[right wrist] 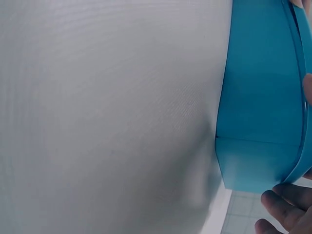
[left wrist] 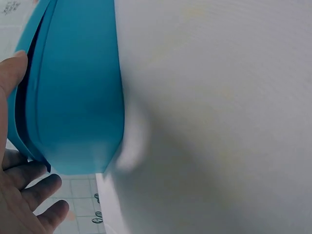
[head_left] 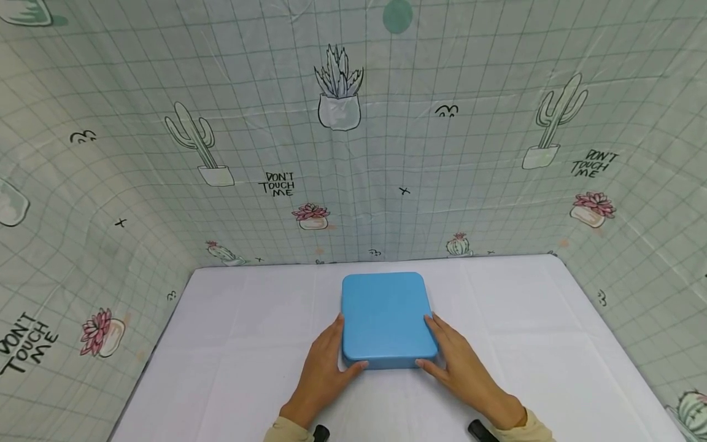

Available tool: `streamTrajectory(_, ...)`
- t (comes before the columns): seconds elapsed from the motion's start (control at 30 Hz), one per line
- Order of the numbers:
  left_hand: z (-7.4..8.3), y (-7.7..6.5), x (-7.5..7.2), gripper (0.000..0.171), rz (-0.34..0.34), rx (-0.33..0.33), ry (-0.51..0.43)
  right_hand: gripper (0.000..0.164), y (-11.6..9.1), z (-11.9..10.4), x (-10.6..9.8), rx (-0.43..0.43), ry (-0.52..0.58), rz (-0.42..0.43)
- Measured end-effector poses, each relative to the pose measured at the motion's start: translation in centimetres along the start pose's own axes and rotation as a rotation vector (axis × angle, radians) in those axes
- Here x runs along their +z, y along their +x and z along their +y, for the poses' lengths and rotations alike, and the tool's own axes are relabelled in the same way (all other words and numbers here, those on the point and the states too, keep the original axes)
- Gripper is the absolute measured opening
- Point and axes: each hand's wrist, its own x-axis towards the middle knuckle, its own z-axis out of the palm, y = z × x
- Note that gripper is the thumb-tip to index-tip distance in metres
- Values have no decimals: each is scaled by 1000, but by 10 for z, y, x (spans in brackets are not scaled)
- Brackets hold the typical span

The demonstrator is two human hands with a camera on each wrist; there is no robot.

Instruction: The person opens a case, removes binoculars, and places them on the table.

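A blue rectangular box with rounded corners has a blue lid (head_left: 386,316) on top. In the left wrist view, a dark gap runs between the lid's rim and the box body (left wrist: 80,87). My left hand (head_left: 324,368) holds the lid's near left corner, thumb on the front edge and fingers along the side. At the near right corner my right hand (head_left: 466,368) grips the lid the same way. The right wrist view has the box front (right wrist: 261,78) standing on the white cloth, some right fingertips under the lid's edge. Inside the box is hidden.
White cloth (head_left: 248,344) covers the table around the box. A grid-patterned curtain (head_left: 381,153) with cactus drawings rises behind the table and along both sides. Dark wrist devices (head_left: 482,431) show beside the sleeves at the bottom.
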Motion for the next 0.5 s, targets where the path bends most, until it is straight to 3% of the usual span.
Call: streamTrajectory(0.5, 2, 1, -11, 97, 59, -39, -105, 89, 8, -7, -10, 10, 72, 21)
